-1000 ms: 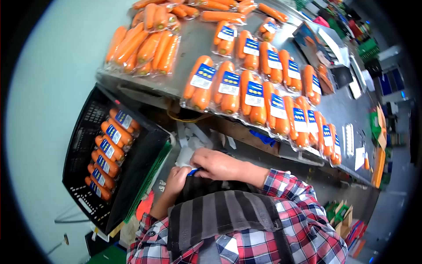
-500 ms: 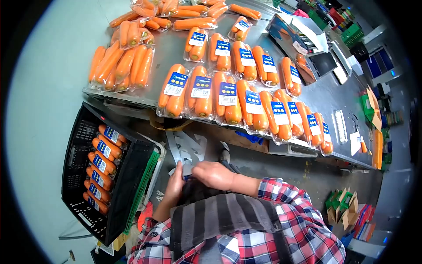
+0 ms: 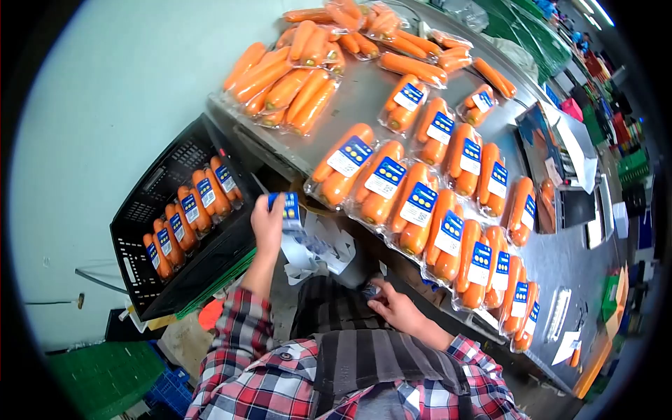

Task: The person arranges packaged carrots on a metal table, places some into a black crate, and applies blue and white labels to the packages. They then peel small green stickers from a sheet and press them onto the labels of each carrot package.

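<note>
My left hand (image 3: 264,227) is raised near the right side of the black crate (image 3: 231,234), its fingers closed on a blue-and-white label (image 3: 285,210) like those on the carrot packs. My right hand (image 3: 397,308) is low in front of the apron, below the table edge. Its fingers are curled at a small dark bluish thing (image 3: 369,290) that I cannot make out. Closest to my right hand on the table lie labelled carrot packs (image 3: 446,238) in clear film, set in rows. More labelled carrot packs (image 3: 187,213) stand in a line inside the crate.
Bagged carrots without visible labels (image 3: 287,87) are piled on the far left of the metal table (image 3: 353,91). A boxy machine (image 3: 560,161) stands at the right. White paper strips (image 3: 325,245) hang below the table edge. Green crates (image 3: 105,374) are at the lower left.
My hands, together at the apron before, are now apart. The left has risen with the label, and the right has moved right and down. The whole view has turned and shifted.
</note>
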Motion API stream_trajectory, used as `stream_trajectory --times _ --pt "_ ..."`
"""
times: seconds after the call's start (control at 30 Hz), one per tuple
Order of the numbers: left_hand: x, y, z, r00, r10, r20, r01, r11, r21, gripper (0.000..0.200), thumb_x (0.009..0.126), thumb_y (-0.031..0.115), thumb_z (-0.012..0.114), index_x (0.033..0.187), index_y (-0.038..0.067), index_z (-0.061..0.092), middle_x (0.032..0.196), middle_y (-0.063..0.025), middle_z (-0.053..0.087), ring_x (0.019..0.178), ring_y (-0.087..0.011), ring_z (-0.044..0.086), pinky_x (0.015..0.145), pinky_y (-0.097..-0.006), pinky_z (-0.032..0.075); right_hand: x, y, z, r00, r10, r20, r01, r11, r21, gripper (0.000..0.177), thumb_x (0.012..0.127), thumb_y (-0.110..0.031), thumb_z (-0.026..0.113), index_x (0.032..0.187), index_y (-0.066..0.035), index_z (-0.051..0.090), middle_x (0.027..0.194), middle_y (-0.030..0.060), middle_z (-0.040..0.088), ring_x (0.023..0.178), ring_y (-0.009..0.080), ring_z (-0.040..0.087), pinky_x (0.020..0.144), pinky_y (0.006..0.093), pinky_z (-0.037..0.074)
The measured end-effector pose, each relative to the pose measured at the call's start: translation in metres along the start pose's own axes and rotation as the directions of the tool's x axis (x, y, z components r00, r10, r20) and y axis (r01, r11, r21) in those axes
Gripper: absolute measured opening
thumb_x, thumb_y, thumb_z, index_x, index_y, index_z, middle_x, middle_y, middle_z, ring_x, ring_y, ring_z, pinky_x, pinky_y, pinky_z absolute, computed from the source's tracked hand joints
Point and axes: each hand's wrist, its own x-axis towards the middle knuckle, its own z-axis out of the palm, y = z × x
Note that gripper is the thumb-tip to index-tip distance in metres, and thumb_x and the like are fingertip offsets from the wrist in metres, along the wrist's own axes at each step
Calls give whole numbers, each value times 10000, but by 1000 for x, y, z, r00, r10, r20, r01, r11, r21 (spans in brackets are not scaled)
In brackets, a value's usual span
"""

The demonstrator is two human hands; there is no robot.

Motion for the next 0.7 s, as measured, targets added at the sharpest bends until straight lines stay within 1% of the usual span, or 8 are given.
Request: stream_trajectory --times 0.23,0.3,0.33,0.4,0.43,0.57,0.63,0.7 --pt "91 -16 40 999 35 -5 -32 948 316 408 706 347 720 825 -7 554 785 -205 607 752 -330 598 683 -351 457 16 -37 -3 995 63 -75 -69 995 -73 349 857 -197 571 1156 -33 497 891 166 628 801 318 624 712 362 488" --pt "100 -31 47 999 -32 37 19 952 307 417 699 348 726 854 -7 573 806 -197 619 759 -308 606 692 -350 456 15 -39 1 990 49 -133 -60 995 -80 355 855 -196 573 1162 -36 497 909 164 628 815 321 622 722 366 489" --pt "98 -33 45 995 98 14 -99 978 183 405 710 342 718 874 -10 603 787 -164 633 732 -266 610 689 -347 460 15 -36 2 980 -96 -176 76 990 -121 357 855 -193 573 1166 -34 496 927 171 623 836 323 618 734 368 492" --pt "99 -23 40 935 -181 305 235 960 -152 416 709 269 739 968 -31 610 890 -120 649 785 -195 597 728 -331 476 5 -59 -17 983 -8 -182 -4 998 -63 361 869 -200 560 1177 -25 488 916 166 628 848 317 617 738 363 491" --pt "105 -44 44 969 -80 233 89 995 -32 371 730 249 729 938 -35 614 893 -92 645 774 -163 586 716 -316 478 -2 -66 -31 979 -1 -206 7 1000 30 361 876 -203 553 1185 -29 483 905 151 634 838 304 622 728 351 491" --pt "118 -72 49 964 -120 239 164 971 -176 284 788 211 675 888 -41 590 845 -50 603 722 -121 538 658 -271 448 -22 -58 -114 836 138 -531 -87 989 121 334 884 -202 544 1174 -40 509 878 123 637 827 234 633 715 315 486" --pt "118 -66 46 927 -184 325 277 923 -268 232 810 172 645 906 -31 587 848 -27 593 714 -100 529 643 -239 434 -23 -39 -172 620 -40 -784 35 999 -22 277 887 -198 539 1111 -37 559 916 106 640 841 212 634 734 297 489" --pt "117 -54 44 939 -157 307 214 964 -160 223 815 178 642 890 -23 579 848 -32 591 730 -106 527 655 -253 437 -22 -12 -233 417 15 -909 148 985 85 230 883 -170 543 1041 -7 580 893 105 652 832 176 624 751 288 481"
